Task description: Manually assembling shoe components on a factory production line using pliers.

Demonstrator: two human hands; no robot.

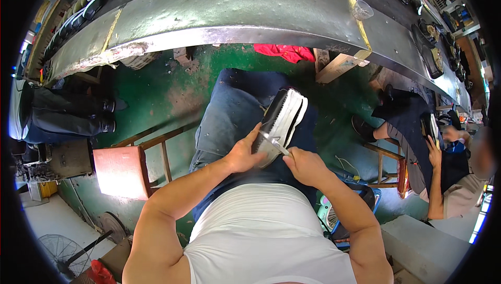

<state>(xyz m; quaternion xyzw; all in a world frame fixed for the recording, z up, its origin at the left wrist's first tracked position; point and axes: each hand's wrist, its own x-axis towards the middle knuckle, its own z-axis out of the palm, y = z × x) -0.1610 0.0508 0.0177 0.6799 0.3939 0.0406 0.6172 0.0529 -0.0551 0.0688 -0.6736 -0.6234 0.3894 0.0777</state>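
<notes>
A black shoe point(292, 114) with a white sole lies tilted on my lap, its sole side turned up and to the right. My left hand point(244, 152) grips the shoe's near left side, fingers and thumb around its edge. In my right hand point(307, 166), closed around its handle, is a slim hand tool point(275, 143) with a shiny metal end; its exact kind does not show. The tool lies across the near part of the shoe, close to my left fingers. Dark blue cloth point(222, 112) covers my legs beneath the shoe.
A long metal-edged workbench point(219, 10) runs across the front, with a clear cup point(362, 9) and several shoes point(429, 49). Another person point(454, 179) sits at right holding a shoe. A pink-topped stool point(121, 172) stands left; a fan point(60, 252) is lower left.
</notes>
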